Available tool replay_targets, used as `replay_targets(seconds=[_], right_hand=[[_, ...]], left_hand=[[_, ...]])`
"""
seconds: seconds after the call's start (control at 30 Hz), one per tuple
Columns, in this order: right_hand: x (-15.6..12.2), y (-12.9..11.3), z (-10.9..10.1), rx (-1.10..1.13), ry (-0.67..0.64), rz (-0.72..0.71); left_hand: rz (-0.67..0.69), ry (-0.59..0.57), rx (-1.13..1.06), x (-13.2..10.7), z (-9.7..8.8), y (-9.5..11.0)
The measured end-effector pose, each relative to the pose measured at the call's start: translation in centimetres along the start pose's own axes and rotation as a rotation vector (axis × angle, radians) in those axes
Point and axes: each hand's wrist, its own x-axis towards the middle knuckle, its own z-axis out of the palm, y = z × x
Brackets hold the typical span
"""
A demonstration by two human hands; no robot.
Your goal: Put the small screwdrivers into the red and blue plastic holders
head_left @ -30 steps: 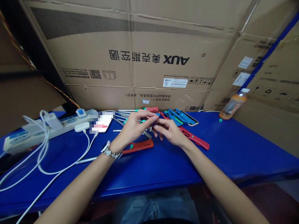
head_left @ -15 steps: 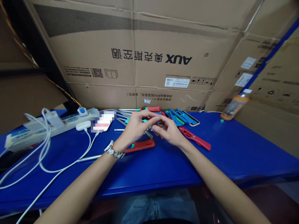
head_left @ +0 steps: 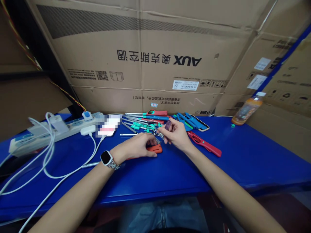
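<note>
My left hand (head_left: 137, 146) lies over an orange lighter (head_left: 155, 149) on the blue table, thumb on the near side and fingers curled on the far side. The lighter's long metal tube sticks out to the left beneath my wrist. In my closed right hand (head_left: 178, 134) is a small screwdriver (head_left: 167, 125) with a purple handle, its thin shaft pointing down toward the lighter's end. Just behind both hands lies a pile of metal lighter tubes with green parts (head_left: 138, 125). A red lighter casing (head_left: 204, 144) rests right of my right hand.
Blue casings (head_left: 194, 121) lie at the back right beside a phone-like case. A phone (head_left: 110, 126), white cables (head_left: 51, 155) and a power strip (head_left: 70, 126) take up the left. An orange drink bottle (head_left: 247, 108) stands at the right; cardboard (head_left: 150, 71) walls the back.
My hands were together above the pile. The left has come down onto the orange lighter, and the right now shows the screwdriver pointing downward.
</note>
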Motion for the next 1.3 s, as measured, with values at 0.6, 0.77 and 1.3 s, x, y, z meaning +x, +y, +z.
replay_targets(seconds=[0.6, 0.77, 1.3], right_hand=[[0.6, -0.8, 0.1, 0.121, 0.004, -0.052], [0.7, -0.7, 0.6, 0.125, 0.046, -0.034], [0.6, -0.9, -0.3, 0.16, -0.009, -0.055]], left_hand=[[-0.031, -0.031, 0.016, 0.7, 0.2, -0.4], [-0.002, -0.039, 0.016, 0.7, 0.1, -0.5], [0.073, -0.011, 0.12, 0.3, 0.6, -0.1]])
